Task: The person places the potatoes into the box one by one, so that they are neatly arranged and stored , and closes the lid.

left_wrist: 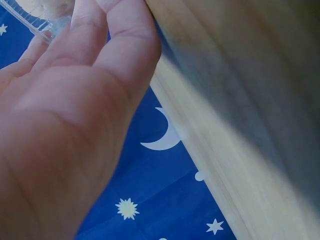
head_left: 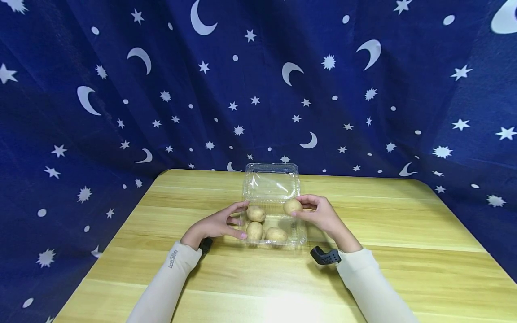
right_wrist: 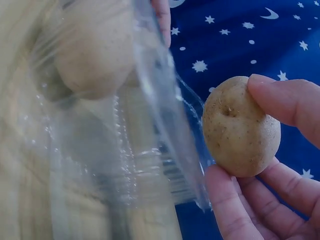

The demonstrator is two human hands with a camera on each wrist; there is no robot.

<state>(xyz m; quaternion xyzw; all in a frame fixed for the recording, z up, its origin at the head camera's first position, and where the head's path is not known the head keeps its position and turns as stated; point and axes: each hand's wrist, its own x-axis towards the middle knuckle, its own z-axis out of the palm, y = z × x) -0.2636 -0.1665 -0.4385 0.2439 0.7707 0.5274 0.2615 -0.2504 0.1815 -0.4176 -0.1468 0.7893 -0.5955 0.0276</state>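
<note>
A clear plastic clamshell container (head_left: 296, 233) lies with its lid raised at the back. Inside its tray are three potatoes: one at the back left (head_left: 256, 213), one at the front left (head_left: 254, 231) and one near the front middle (head_left: 276, 234). My left hand (head_left: 220, 222) holds the tray's left side, thumb by the front corner and fingers spread toward the back. Over the back right part of the tray, my right hand (head_left: 323, 215) pinches another potato (right_wrist: 241, 127) between thumb and fingers. The left fingertips are partly hidden in the left wrist view.
The container stands on a light wooden table (head_left: 383, 215). A dark blue curtain (head_left: 258, 80) with white moons and stars hangs behind and around the table. Both wrists carry dark straps, the right one (head_left: 325, 255) showing more plainly.
</note>
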